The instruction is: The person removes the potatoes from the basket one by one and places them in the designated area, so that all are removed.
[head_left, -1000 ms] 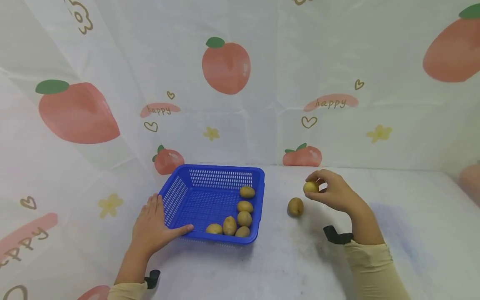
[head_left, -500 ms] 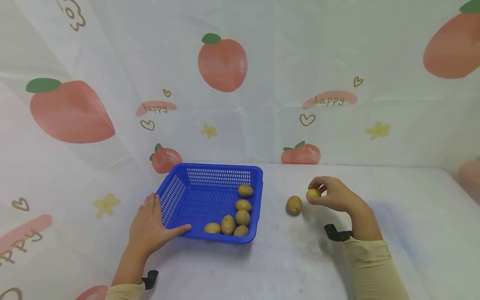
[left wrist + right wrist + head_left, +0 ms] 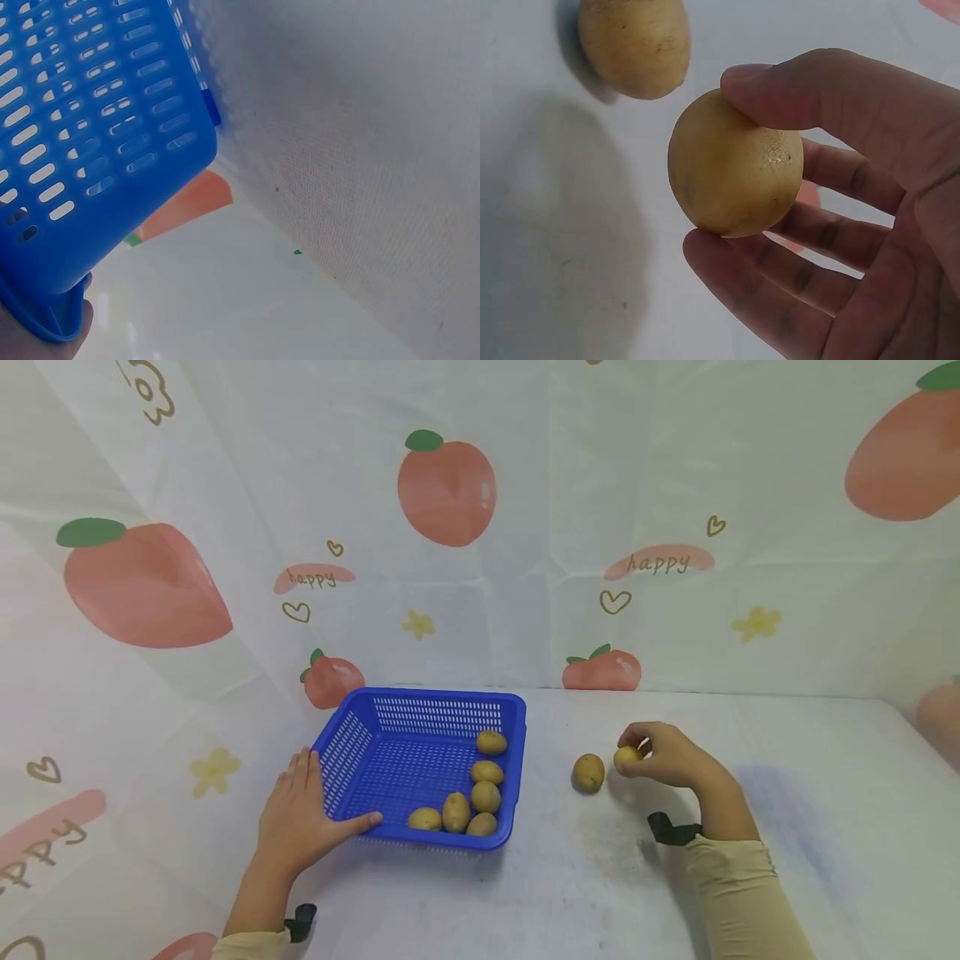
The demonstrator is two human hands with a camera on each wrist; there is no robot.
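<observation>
Basket [image 3: 408, 767] on tabletop [image 3: 570, 885], fruit-print backdrop [image 3: 517, 577]

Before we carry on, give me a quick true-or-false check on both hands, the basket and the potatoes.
1. The left hand touches the basket. True.
2. The basket is round and red. False: the basket is rectangular and blue.
3. The right hand holds a potato. True.
4. That potato is inside the basket. False: it is outside, right of the basket in the head view.
5. Six potatoes show in the basket. True.
6. The table has no loose potato. False: one potato lies between basket and right hand.
</observation>
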